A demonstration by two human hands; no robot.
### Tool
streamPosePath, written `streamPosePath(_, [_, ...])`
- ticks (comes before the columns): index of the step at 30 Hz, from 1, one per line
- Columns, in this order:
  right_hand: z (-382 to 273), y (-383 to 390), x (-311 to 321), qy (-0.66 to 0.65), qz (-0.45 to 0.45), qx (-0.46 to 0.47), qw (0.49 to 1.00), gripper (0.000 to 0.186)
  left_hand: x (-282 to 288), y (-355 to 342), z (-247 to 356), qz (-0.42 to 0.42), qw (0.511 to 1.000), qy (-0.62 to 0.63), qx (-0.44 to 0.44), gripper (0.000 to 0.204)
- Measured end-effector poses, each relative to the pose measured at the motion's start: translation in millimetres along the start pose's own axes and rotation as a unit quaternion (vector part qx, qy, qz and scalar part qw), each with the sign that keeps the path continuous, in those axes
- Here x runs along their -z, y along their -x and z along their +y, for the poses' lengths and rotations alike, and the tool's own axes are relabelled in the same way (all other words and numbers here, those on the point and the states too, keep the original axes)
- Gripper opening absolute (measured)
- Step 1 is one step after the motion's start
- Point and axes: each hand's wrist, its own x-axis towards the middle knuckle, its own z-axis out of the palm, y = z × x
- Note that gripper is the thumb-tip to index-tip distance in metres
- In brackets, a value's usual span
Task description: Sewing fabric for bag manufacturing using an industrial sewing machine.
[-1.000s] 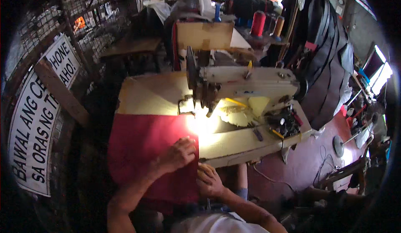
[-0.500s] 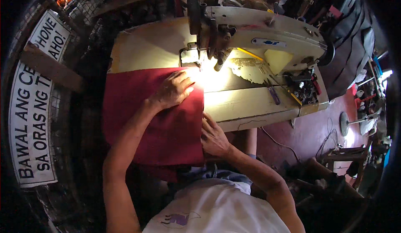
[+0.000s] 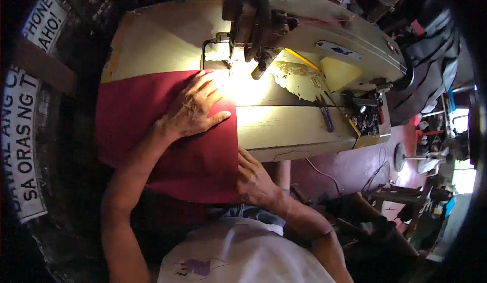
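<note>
A dark red cloth (image 3: 147, 126) lies over the left front of a sewing machine (image 3: 355, 55) table, its far edge close under the lit needle area. My left hand (image 3: 195, 105) rests flat on it, palm down, fingers pointing at the needle and thumb spread aside. At the cloth's right edge, near the table's front, my right hand (image 3: 257, 181) holds the border. Its fingertips are partly hidden by the cloth. Glare from the lamp washes out the presser foot and the cloth's corner there.
Right of the needle lie a yellow pencil (image 3: 302, 59), a purple-handled tool (image 3: 327, 118) and a tray of small metal parts (image 3: 365, 115). Dark fabric (image 3: 426, 80) hangs beyond the machine. A stand fan (image 3: 401, 156) is at the right. Signs (image 3: 28, 156) line the left wall.
My left hand has flattened, with its thumb now spread from the fingers. My right hand stays at the cloth's edge. The whole view has shifted, so the table appears farther left.
</note>
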Motion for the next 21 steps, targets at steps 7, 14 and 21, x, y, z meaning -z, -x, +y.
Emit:
streamPosePath(7, [-4.4,-4.6,3.8,-0.132,0.029,-0.034,0.99,0.063,5.2,-6.1,-2.6,-0.036,0.999,-0.015,0.013,0.058])
streamPosePath(14, [4.1,-15.6,5.0,-0.13,-0.007,-0.078,0.988,0.059,2.8,-15.4,-12.8,-0.029,0.999,0.024,0.032,0.059])
streamPosePath(21, [23.6,-23.2,-1.8,-0.036,-0.033,-0.021,0.999,0.054,1.5,-27.6,-36.1,-0.04,0.997,0.059,0.012,0.059])
